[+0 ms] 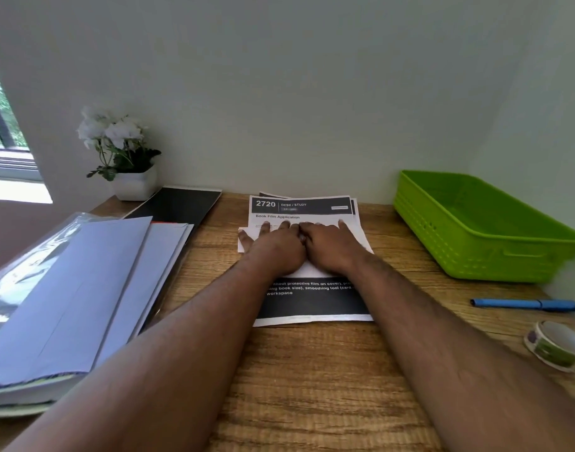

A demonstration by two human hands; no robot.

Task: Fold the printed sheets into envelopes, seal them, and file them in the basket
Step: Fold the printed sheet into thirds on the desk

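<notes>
Both hands lie flat, side by side, on the printed sheets (304, 216) stacked toward the back edge of the wooden desk (312, 370), about midway between its left and right sides. The left hand (274, 244) and the right hand (328, 246) have straight, slightly spread fingers that press down and grip nothing; the thumbs meet in the middle. They rest on a white flap of the top sheet that appears folded up over its middle, so the pressing most likely serves to set a crease, with the dark printed band of the page left exposed near the person.

The green plastic basket (475, 256) stands at the back right corner, holding nothing that can be seen, within easy reach for filing. A stack of pale envelopes (84, 288) lies along the left edge, partly in a clear sleeve. A blue pen (524, 304) and a roll of patterned tape (555, 345) sit by the right edge, probably kept ready for sealing.
</notes>
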